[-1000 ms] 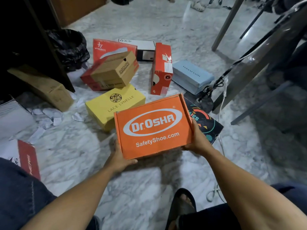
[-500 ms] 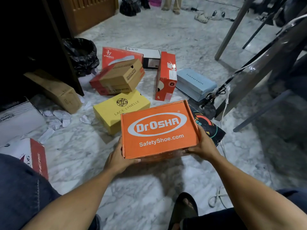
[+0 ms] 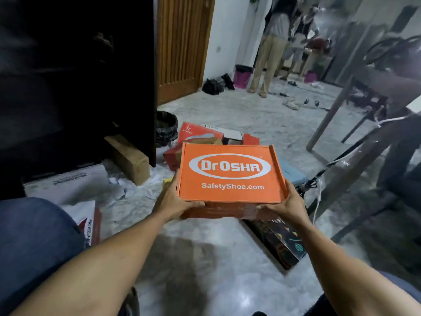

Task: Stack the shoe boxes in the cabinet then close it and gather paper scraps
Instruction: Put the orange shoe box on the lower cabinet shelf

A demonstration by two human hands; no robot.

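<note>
Both hands grip the orange shoe box (image 3: 230, 173) by its short ends: the left hand (image 3: 176, 200) clamps the near-left corner with the thumb under the front edge, and the right hand (image 3: 288, 205) is closed on the near-right corner, fingers wrapped below. The box is held level, lid up, clear of the marble floor (image 3: 205, 258), at the centre of view. Compared with a second ago it is higher and closer to the body, and the view has tilted up to take in the room; judgement: the pick-up is finished and the carry toward the dark cabinet (image 3: 75, 76) at 10 o'clock is beginning. Stacking is at an early stage, since many boxes are on the floor: a brown carton (image 3: 129, 158) leaning at the cabinet's base at 9 o'clock, a white box (image 3: 66, 183) and a red-and-white box (image 3: 90, 222) at 8 o'clock, a red box (image 3: 198, 133) behind the held one at 12, a black patterned box (image 3: 280, 240) at 5. Paper scraps (image 3: 118, 190) lie uncollected before the cabinet. The brown carton and white box sit in the likely path to the opening. A black bin bag (image 3: 166, 127) stands at 11; a table leg (image 3: 328, 117) and cable (image 3: 319, 179) stand at 3.
</note>
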